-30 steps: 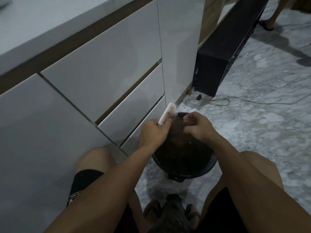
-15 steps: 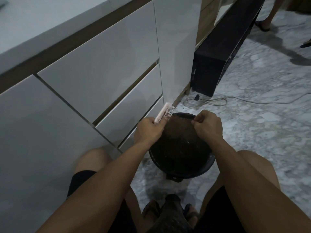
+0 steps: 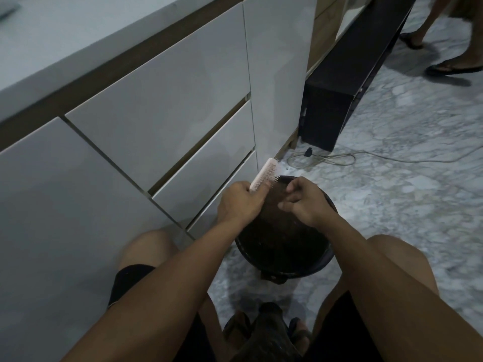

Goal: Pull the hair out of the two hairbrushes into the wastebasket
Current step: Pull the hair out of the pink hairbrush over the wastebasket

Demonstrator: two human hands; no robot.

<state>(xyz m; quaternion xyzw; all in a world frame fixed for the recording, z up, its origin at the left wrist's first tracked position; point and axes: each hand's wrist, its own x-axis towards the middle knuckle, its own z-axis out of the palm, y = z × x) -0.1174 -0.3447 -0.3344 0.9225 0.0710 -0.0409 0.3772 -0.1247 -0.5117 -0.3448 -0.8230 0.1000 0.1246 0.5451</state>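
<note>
My left hand point(image 3: 239, 202) grips the handle of a pale pink hairbrush point(image 3: 264, 173), whose bristles face right over the far rim of a round black wastebasket point(image 3: 287, 265) on the floor between my knees. My right hand point(image 3: 304, 201) hovers over the basket just right of the brush, with fingertips pinched together; any hair between them is too fine to make out. Only one hairbrush is in view. The inside of the basket is dark.
White drawer fronts point(image 3: 162, 121) run along the left, close to my left knee. A black cabinet point(image 3: 337, 100) stands behind, with a cable point(image 3: 339, 159) on the marble floor point(image 3: 405, 205). Another person's sandalled feet point(image 3: 454, 67) are at the top right.
My right hand drew away from the brush to the right, then came back closer and lower over the basket. The left hand kept the brush nearly still. The other person's feet stepped into view.
</note>
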